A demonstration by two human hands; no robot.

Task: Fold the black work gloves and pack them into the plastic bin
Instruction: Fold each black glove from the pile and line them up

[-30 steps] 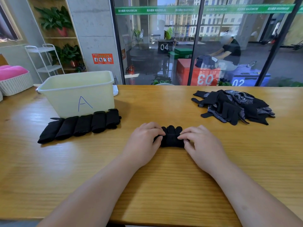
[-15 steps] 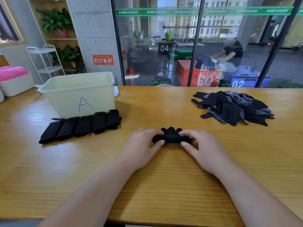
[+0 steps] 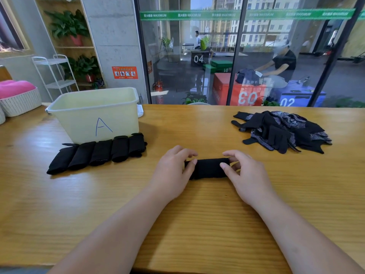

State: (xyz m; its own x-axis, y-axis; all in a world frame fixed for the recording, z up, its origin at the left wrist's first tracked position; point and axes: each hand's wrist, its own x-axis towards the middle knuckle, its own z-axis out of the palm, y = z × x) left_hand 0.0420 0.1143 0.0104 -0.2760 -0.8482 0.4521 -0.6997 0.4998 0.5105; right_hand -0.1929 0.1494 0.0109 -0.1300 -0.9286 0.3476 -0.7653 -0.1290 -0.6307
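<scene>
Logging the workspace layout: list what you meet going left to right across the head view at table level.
white basket → plastic bin → left hand → folded glove → right hand → pile of loose gloves

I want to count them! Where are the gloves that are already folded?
In the head view, the row of folded gloves lies on the left of the table, right in front of the plastic bin, left of the rolled glove.

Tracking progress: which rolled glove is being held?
The lone roll, gripped endwise by left hand and right hand; the other five lie in a row by the bin.
</scene>
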